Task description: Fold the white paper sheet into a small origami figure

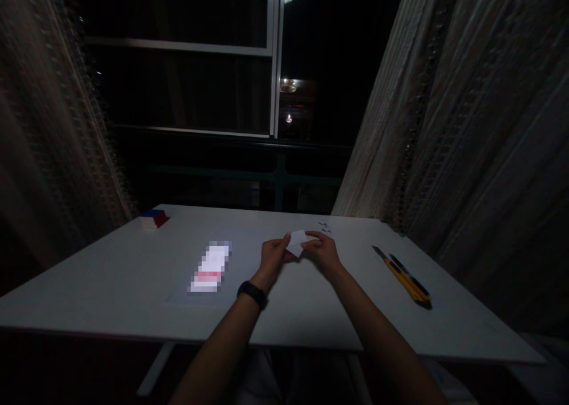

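Observation:
Both my hands meet over the middle of a white table (111, 286), holding a small white piece of paper (297, 242) between them. My left hand (272, 260), with a black band on its wrist, pinches the paper's left side. My right hand (322, 251) pinches its right side, fingers curled over the top edge. The paper is held just above the table top.
A yellow utility knife (400, 274) and a dark pen (411, 277) lie at the right. A blurred white and red sheet (211, 267) lies left of my hands. A red and blue block (153, 217) sits at the far left corner. Curtains hang on both sides; a dark window is behind.

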`<move>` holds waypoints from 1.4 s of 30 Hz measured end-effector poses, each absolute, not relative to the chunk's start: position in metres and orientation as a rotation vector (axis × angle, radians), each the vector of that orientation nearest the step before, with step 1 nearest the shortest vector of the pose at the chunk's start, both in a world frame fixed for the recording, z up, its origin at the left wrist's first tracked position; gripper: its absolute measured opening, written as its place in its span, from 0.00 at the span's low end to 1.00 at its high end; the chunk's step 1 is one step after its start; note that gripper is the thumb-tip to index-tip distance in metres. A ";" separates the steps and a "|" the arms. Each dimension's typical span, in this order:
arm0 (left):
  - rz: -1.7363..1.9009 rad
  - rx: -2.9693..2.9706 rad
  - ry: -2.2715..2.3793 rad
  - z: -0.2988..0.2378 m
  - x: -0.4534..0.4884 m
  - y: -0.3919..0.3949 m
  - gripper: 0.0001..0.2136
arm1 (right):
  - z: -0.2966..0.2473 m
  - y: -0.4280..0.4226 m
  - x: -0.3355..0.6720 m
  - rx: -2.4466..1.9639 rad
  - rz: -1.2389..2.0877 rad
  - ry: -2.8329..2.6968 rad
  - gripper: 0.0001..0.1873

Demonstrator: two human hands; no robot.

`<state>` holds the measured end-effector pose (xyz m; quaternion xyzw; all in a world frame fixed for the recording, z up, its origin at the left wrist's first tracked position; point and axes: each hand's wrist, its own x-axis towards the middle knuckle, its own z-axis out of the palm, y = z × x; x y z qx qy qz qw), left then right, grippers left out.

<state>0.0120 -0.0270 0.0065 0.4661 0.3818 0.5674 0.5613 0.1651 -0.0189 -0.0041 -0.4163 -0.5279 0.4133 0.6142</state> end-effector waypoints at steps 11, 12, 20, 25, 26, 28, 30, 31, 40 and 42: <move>1.430 1.270 1.120 0.000 0.012 -0.020 0.19 | -0.003 -0.020 0.164 -0.965 0.942 -1.196 0.26; 1.443 1.292 1.148 0.000 0.012 -0.020 0.18 | -0.003 -0.020 0.163 -0.960 0.948 -1.202 0.26; 1.505 1.435 1.205 0.005 0.010 -0.024 0.19 | 0.002 -0.024 0.162 -0.974 0.940 -1.232 0.31; 1.568 1.251 1.019 0.007 0.012 -0.023 0.17 | 0.002 -0.029 0.155 -0.953 0.950 -1.349 0.32; 1.564 1.193 0.980 0.007 0.013 -0.023 0.17 | 0.002 -0.030 0.154 -0.945 0.958 -1.372 0.32; 1.528 1.083 0.909 0.007 0.012 -0.023 0.18 | 0.001 -0.031 0.151 -0.926 0.972 -1.397 0.32; 1.491 0.993 0.872 0.005 0.011 -0.023 0.18 | 0.001 -0.032 0.151 -0.902 1.005 -1.395 0.33; 1.483 0.963 0.869 0.005 0.011 -0.023 0.19 | 0.002 -0.032 0.151 -0.886 1.038 -1.382 0.33; 1.462 0.919 0.907 0.001 0.010 -0.021 0.19 | -0.006 -0.025 0.153 -0.837 1.137 -1.158 0.25; 1.454 0.957 0.920 0.001 0.011 -0.020 0.19 | -0.008 -0.024 0.150 -0.831 1.136 -1.147 0.23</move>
